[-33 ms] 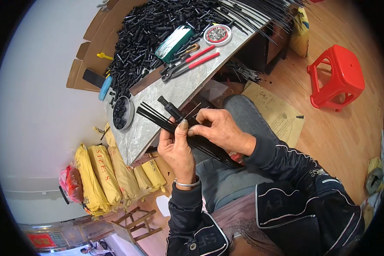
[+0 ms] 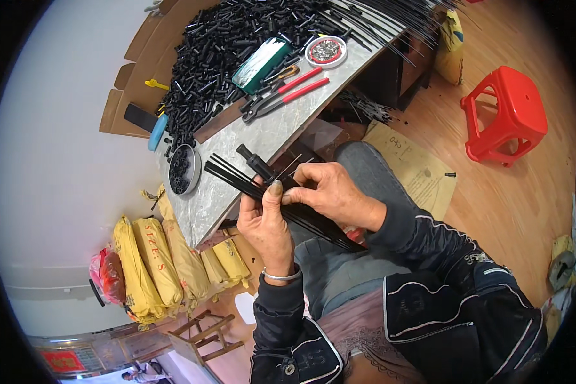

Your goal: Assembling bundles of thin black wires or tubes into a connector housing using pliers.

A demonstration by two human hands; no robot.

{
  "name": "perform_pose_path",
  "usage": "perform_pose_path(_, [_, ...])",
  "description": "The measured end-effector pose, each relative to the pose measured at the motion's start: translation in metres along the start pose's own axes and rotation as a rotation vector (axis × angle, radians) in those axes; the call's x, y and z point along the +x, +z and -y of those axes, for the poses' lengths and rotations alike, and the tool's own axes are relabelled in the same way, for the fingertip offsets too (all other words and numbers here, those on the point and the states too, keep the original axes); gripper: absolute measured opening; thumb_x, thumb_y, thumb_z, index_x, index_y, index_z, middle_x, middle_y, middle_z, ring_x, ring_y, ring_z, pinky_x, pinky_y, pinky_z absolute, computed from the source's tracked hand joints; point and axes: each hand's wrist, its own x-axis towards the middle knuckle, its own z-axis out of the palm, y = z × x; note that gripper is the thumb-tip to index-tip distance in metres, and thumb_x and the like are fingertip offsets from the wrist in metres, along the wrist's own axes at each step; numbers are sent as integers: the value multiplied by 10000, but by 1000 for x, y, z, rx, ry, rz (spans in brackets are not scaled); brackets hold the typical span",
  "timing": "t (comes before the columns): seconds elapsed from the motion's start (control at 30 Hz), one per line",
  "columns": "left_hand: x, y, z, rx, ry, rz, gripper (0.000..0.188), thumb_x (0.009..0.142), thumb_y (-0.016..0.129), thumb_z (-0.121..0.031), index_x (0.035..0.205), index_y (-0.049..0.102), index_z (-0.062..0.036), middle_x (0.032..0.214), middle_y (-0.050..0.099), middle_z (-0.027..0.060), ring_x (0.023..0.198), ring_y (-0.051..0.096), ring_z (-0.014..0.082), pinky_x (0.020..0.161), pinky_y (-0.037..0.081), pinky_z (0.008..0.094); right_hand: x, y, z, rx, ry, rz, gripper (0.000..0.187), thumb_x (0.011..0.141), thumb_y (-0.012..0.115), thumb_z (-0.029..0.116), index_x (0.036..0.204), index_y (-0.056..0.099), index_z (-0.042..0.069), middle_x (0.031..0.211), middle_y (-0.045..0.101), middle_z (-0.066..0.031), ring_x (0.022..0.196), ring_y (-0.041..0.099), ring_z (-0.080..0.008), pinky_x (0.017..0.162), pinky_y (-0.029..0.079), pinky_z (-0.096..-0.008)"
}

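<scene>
Gripping black rods (image 2: 320, 225), left fingers (image 2: 272, 200) sit beside pinched-together right fingers (image 2: 304, 195), while red lettering (image 2: 154, 246) marks a yellow sack (image 2: 160, 281).

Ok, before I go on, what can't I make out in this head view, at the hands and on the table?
In the head view:
- Fingers of the left hand: partly hidden behind the black rods it holds.
- What the fingertips of the right hand grip, if anything: covered by its own thumb and fingers.
- Metal bits in the round dish: too small to tell their shape.
- Pile of black tubes: cut off by the top edge.
</scene>
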Motion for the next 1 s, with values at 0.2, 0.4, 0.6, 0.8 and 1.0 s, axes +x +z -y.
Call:
perform_pose_path(0.2, [-5, 2, -3, 5, 32, -18, 249, 897, 645, -69, 1121, 612, 35, 973, 648, 44, 843, 584, 90, 779, 469, 217, 14, -13, -1, 227, 168, 283, 236, 804, 745, 193, 775, 620, -4, 655, 559, 19, 652, 447, -37, 577, 409, -246])
perform_pose_path(0.4, [-8, 0, -1, -8, 47, -70, 261, 900, 636, -62, 1139, 603, 36, 980, 650, 55, 855, 591, 100, 794, 475, 228, 6, -5, -1, 202, 164, 234, 256, 822, 730, 235, 773, 640, 1, 639, 560, 41, 649, 479, -38, 587, 422, -233])
perform_pose_path(0.6, [-12, -5, -1, -47, 33, -64, 274, 896, 638, -58, 1149, 596, 38, 985, 651, 57, 862, 595, 104, 805, 477, 233, 17, -12, 3, 392, 331, 419, 285, 806, 749, 283, 700, 609, 59, 601, 495, 54, 561, 443, -43, 499, 368, -225])
perform_pose_path(0.8, [-14, -11, -2, -30, 24, -17, 279, 905, 634, -74, 1158, 593, 36, 999, 649, 57, 869, 594, 103, 808, 473, 231, 21, -11, 1, 478, 430, 507, 270, 809, 749, 268, 688, 604, 75, 606, 494, 61, 572, 463, -43, 520, 385, -222])
perform_pose_path(1.0, [-8, -19, -8, 32, -37, 9, 296, 900, 642, -69, 1172, 596, 35, 1007, 649, 47, 870, 591, 100, 801, 469, 228, 13, 7, -6, 233, 245, 261, 392, 755, 779, 373, 739, 670, -4, 593, 586, -30, 583, 518, -104, 554, 435, -305])
